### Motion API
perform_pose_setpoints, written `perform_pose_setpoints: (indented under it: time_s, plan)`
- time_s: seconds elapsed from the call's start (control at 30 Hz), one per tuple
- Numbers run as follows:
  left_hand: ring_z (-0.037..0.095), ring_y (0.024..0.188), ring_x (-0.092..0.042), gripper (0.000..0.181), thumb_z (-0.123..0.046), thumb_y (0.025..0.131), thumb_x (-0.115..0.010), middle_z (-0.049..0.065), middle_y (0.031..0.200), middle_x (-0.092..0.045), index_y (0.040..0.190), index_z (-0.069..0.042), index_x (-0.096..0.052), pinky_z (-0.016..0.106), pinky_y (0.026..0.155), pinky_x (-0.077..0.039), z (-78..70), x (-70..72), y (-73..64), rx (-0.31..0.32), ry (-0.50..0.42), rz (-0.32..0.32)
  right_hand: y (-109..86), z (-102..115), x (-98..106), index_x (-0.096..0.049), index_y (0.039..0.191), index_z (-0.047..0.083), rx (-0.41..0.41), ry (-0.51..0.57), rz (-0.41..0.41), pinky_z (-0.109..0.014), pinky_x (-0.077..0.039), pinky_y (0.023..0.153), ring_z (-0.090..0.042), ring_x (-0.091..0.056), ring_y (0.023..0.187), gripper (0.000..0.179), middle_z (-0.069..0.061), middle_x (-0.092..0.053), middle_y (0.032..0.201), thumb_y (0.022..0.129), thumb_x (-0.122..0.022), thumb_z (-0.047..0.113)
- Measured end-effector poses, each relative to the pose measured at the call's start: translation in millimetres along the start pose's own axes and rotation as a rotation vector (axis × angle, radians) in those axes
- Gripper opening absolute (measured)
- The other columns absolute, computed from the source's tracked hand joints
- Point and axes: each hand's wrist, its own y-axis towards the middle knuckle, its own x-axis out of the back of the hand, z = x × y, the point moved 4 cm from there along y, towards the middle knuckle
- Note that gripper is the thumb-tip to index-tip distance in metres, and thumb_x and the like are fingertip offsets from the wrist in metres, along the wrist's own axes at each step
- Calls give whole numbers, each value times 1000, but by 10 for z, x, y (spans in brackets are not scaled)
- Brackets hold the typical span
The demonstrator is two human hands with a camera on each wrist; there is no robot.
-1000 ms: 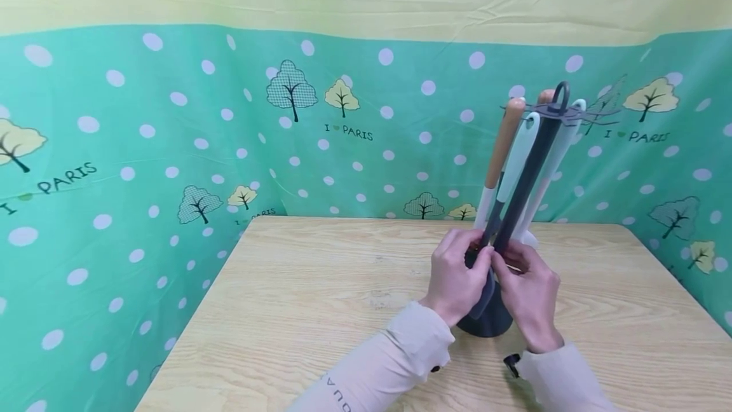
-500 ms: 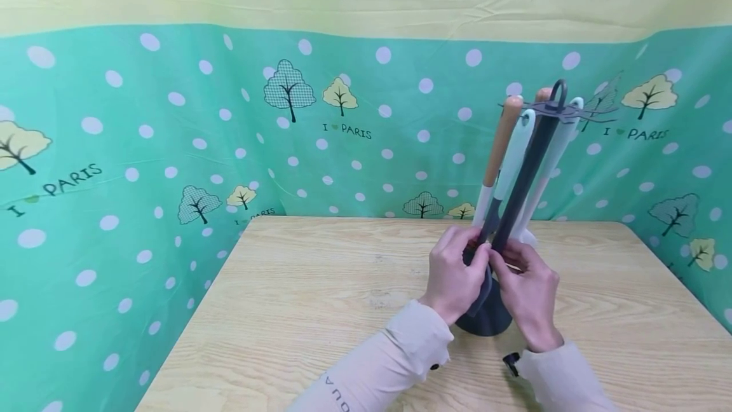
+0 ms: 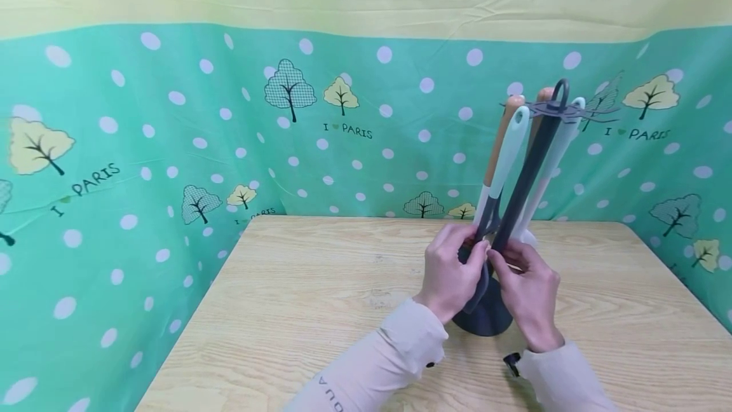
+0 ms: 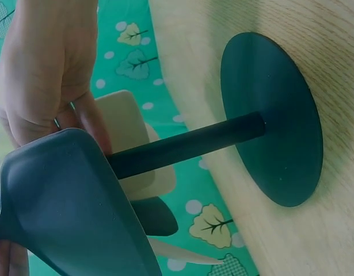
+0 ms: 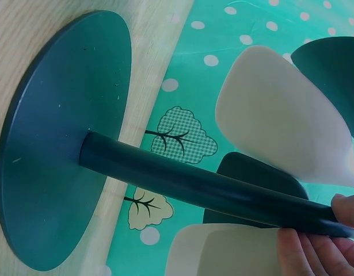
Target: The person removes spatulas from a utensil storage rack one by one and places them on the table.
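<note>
In the head view my left hand pinches a spatula with a mint handle at its dark shaft. Its broad dark head hangs down and fills the lower left of the left wrist view. My right hand grips the black pole of a utensil stand, thumb and fingers round it. The stand's round base rests on the table, and the pole leans to the right in the head view. Whether the spatula's handle touches the rack at the top cannot be told.
Other utensils hang round the pole, among them one with a wooden handle and one with a mint handle. A pale head shows behind the pole. The wooden table meets a green dotted cloth at the back.
The spatula in my left hand has shifted left, its handle top now in front of the wooden handle and farther from the pole. My right hand has stayed nearly still.
</note>
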Motion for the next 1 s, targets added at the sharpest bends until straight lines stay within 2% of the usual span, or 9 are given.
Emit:
perform_pose_setpoints:
  time_s: [0.5, 0.8, 1.0]
  plan:
    - [7, 81, -62, 16, -3, 83, -71, 3, 89, -63, 98, -3, -68, 11, 77, -49, 46, 119, -105, -8, -23, 17, 12, 3, 9, -68, 103, 1, 9, -22, 8, -4, -46, 70, 17, -57, 78, 23, -12, -72, 87, 83, -74, 9]
    - [7, 80, -63, 17, 0, 82, -71, 4, 90, -65, 98, -2, -69, 13, 75, -51, 118, 297, -176, -15, -33, 34, 12, 20, -5, -68, 104, 4, 32, -18, 16, -5, -47, 70, 16, -58, 78, 24, -10, -71, 88, 81, -75, 8]
    - [7, 82, -64, 15, -2, 84, -70, 4, 91, -66, 100, -2, -70, 14, 75, -52, 158, 430, -233, 7, -49, 74, 7, 11, -5, -68, 104, 4, 21, -27, 24, -5, -47, 71, 15, -58, 78, 25, -9, -71, 89, 82, -75, 9]
